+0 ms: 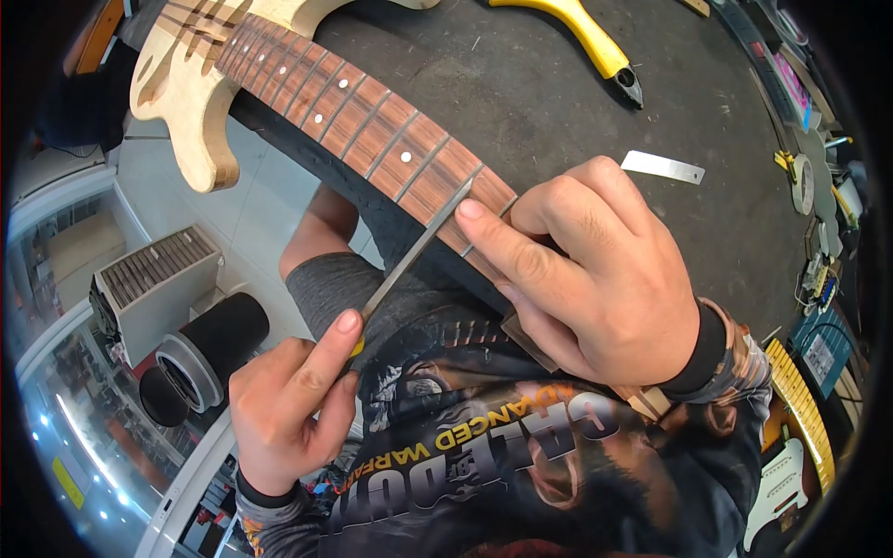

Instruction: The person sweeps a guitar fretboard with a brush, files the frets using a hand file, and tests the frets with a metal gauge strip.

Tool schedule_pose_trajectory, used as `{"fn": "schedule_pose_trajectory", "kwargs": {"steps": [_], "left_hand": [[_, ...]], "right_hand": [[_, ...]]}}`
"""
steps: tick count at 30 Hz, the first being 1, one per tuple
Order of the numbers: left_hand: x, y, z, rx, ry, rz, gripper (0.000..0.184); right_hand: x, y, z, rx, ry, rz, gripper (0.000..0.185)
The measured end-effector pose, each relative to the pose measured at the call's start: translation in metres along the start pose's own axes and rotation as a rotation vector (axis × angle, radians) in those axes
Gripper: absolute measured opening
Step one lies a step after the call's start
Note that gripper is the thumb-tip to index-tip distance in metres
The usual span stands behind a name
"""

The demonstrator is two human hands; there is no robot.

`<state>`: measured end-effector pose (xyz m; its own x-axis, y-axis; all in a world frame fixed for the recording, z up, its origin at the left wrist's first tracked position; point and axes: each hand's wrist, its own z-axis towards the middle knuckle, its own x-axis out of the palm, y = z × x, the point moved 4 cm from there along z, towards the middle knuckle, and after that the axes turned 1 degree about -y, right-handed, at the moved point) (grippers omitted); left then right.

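A thin metal file [409, 259] lies slantwise across the fretboard, its far end on the wood between frets. My left hand [284, 414] is closed around the file's near end, with the index finger stretched along it; a bit of yellow shows by the fingers. The guitar neck [386, 139] has a brown fretboard with metal frets and white dots, and joins a pale unfinished body [200, 121]. At the neck's near end, my right hand [605, 279] is curled on it, index fingertip pressed beside the file's tip. The thumb is partly hidden.
On the dark workbench [502, 93] lie yellow-handled cutters [600, 42] and a small flat metal plate [662, 167]. Tools and a tape roll [803, 181] line the right edge. Another guitar neck [800, 409] is at lower right. A black bin [228, 335] stands on the floor.
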<state>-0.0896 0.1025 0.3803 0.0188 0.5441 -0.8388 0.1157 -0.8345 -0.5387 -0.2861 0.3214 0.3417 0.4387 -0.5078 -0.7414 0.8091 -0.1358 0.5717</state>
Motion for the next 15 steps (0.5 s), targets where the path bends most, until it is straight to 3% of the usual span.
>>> {"fn": "schedule_pose_trajectory", "kwargs": {"steps": [10,13,15], "left_hand": [[0.0,-0.004,0.01,0.016,0.063,-0.01,0.078],[0.009,0.012,0.017,0.104,-0.111,-0.122,0.075],[0.005,0.022,0.012,0.048,-0.157,-0.208,0.071]], "right_hand": [[-0.005,0.001,0.002,0.029,0.006,0.025,0.072],[-0.013,-0.006,-0.001,0.059,0.005,0.004,0.068],[-0.016,-0.009,0.005,0.039,0.032,0.011,0.066]]}}
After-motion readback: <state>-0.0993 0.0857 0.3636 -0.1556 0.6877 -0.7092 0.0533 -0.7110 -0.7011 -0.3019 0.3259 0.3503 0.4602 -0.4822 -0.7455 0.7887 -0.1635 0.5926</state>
